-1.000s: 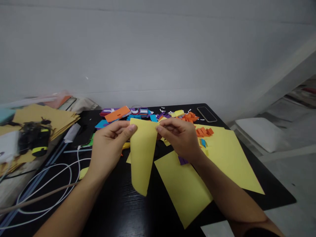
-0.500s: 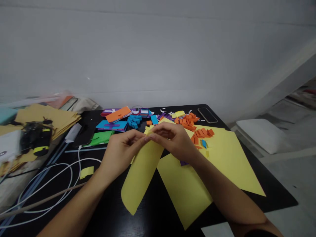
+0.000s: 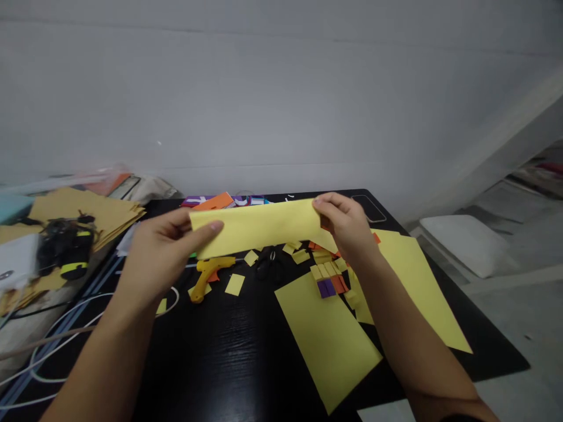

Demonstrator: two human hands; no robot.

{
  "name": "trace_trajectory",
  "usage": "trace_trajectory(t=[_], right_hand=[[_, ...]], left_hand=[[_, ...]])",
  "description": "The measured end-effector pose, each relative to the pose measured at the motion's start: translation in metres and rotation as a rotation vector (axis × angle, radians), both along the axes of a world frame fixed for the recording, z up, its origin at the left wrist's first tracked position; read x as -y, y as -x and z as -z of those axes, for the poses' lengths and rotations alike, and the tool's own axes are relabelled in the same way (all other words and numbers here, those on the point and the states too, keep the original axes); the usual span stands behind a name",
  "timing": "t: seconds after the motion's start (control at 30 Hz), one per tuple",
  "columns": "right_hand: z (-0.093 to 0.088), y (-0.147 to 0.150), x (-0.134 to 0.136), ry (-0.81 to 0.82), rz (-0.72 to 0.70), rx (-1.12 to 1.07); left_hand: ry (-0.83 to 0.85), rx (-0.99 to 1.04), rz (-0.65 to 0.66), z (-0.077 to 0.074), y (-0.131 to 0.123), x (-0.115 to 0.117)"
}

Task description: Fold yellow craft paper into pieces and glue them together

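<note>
A long strip of yellow paper [image 3: 264, 225] is stretched level above the desk between my two hands. My left hand [image 3: 165, 243] pinches its left end, thumb lying on the front face. At the other end, the fingertips of my right hand [image 3: 345, 220] are closed on the upper corner. Below the strip lie a yellow glue gun [image 3: 206, 275], a pair of black-handled pliers [image 3: 270, 265] and small yellow paper squares [image 3: 235, 285]. Folded yellow, purple and orange paper pieces [image 3: 328, 281] sit under my right wrist. The strip hides part of the desk's far side.
Larger yellow sheets [image 3: 328, 340] lie on the black desk [image 3: 211, 363] at right. A phone [image 3: 372, 208] rests at the far right corner. White cables [image 3: 48, 363], brown envelopes [image 3: 88, 205] and a black-and-yellow device [image 3: 74, 252] crowd the left. A wall [image 3: 281, 105] stands behind.
My hands have moved apart from the middle. The yellow paper, which hung down curled at an angle, is now held out level, and the glue gun and pliers show beneath it.
</note>
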State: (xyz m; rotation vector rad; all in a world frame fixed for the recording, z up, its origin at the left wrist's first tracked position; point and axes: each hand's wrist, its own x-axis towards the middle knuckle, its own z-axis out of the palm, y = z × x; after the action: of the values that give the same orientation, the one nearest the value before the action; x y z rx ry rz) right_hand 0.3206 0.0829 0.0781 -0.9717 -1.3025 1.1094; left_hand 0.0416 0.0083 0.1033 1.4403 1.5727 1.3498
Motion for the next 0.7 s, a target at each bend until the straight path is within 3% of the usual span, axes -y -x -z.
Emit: trace_trajectory(t=[0.1, 0.17, 0.23, 0.3, 0.4, 0.7], right_hand=[[0.000, -0.004, -0.002, 0.074, -0.392, 0.321], [0.002, -0.001, 0.002, 0.065, -0.574, 0.525], [0.006, 0.009, 0.010, -0.018, -0.575, 0.522], [0.011, 0.023, 0.021, -0.085, -0.561, 0.317], [0.018, 0.042, 0.037, -0.048, -0.561, 0.130], [0.012, 0.040, 0.037, 0.140, -0.515, -0.109]], left_hand=[[-0.136, 0.114, -0.147, 0.001, 0.000, -0.002], [-0.120, 0.041, -0.104, 0.003, -0.003, -0.002], [-0.044, -0.077, 0.022, 0.006, -0.009, 0.000], [0.028, -0.146, 0.162, 0.009, -0.017, 0.003], [0.014, -0.193, 0.264, 0.012, -0.029, 0.007], [-0.033, -0.052, 0.230, 0.007, -0.032, 0.010]])
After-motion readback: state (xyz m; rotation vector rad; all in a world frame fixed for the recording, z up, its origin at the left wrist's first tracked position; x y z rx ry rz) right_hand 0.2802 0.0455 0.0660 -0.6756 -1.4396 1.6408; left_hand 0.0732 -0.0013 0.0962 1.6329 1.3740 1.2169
